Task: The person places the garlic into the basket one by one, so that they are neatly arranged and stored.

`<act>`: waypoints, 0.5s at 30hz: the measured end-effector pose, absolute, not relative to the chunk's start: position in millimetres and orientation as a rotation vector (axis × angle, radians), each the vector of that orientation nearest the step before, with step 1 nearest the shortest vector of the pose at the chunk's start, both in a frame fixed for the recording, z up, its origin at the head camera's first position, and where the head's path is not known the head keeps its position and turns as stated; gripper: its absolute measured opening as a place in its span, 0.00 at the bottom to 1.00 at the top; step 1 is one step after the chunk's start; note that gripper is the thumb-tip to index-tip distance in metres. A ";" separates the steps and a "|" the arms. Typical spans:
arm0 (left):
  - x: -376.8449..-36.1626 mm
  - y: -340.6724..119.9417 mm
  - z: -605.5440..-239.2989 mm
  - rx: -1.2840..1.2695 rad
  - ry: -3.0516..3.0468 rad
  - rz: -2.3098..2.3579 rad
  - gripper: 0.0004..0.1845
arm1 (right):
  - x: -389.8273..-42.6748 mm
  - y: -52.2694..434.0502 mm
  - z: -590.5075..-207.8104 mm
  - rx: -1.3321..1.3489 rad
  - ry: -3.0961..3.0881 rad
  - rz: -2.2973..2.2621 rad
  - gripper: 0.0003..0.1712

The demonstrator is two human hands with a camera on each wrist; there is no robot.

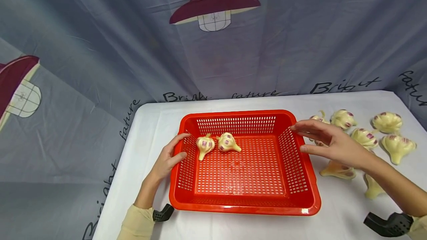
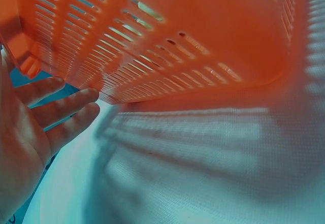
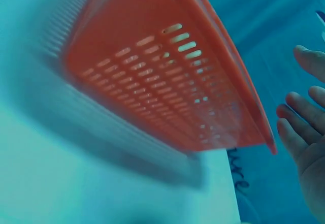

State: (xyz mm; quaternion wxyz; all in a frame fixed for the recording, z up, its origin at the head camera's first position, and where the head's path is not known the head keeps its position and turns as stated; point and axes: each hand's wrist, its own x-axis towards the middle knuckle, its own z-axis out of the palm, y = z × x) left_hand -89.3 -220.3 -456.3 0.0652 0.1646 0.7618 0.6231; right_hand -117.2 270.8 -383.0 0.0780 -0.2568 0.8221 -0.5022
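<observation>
Both hands are open and empty, left hand (image 1: 168,158) touching the red basket (image 1: 244,206), right hand (image 1: 330,142) hovering over its rim.

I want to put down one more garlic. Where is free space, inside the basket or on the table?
Free: the basket floor in front of the two garlic bulbs, and the table strip before its front rim. Crowded: right of the basket, where loose bulbs cluster behind the right hand.
</observation>
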 end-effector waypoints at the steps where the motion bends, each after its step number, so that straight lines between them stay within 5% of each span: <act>1: -89.4 -220.0 -456.5 0.498 2.298 1.882 0.29 | -115.6 275.1 -384.0 -0.757 2.461 -1.519 0.34; 15: -90.1 -219.4 -458.3 0.493 2.326 1.873 0.29 | -68.1 342.6 -415.8 -0.555 2.543 -1.678 0.34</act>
